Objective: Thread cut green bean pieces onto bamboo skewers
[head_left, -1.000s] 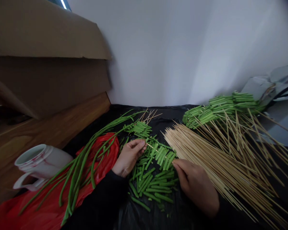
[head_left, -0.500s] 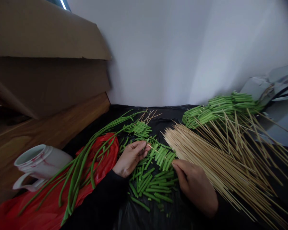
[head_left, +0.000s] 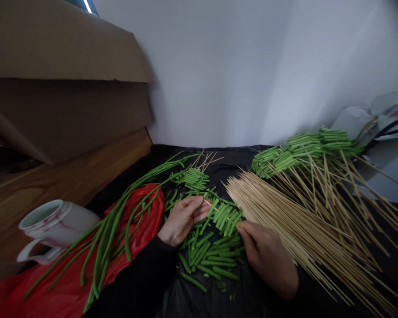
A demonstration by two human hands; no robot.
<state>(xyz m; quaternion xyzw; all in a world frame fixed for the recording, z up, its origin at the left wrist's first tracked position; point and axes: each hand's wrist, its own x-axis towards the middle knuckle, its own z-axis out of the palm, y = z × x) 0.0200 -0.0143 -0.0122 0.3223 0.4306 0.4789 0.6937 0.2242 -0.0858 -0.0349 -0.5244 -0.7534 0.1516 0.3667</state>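
A bamboo skewer threaded with cut green bean pieces [head_left: 223, 215] stretches between my hands, above a loose pile of cut pieces [head_left: 215, 260]. My left hand [head_left: 182, 219] pinches its left end, where a short bare length of stick shows beside the fingertips. At the other end, the thumb and forefinger of my right hand [head_left: 270, 256] are closed by the last piece; the exact grip there is partly hidden. Behind my left hand lie finished-looking bean skewers [head_left: 190, 177] with bare sticks pointing away.
Bare bamboo skewers [head_left: 278, 212] lie in a large bundle at right, with stacked bean skewers [head_left: 305, 148] behind. Long whole beans [head_left: 108, 232] rest on a red plastic bag [head_left: 66, 282] at left, near a white mug [head_left: 61, 225]. A cardboard box [head_left: 69, 115] stands behind; a wall closes the back.
My left hand has shifted slightly right along the skewer, closer to the threaded pieces, and its fingers have opened out a little. My right hand has barely moved.
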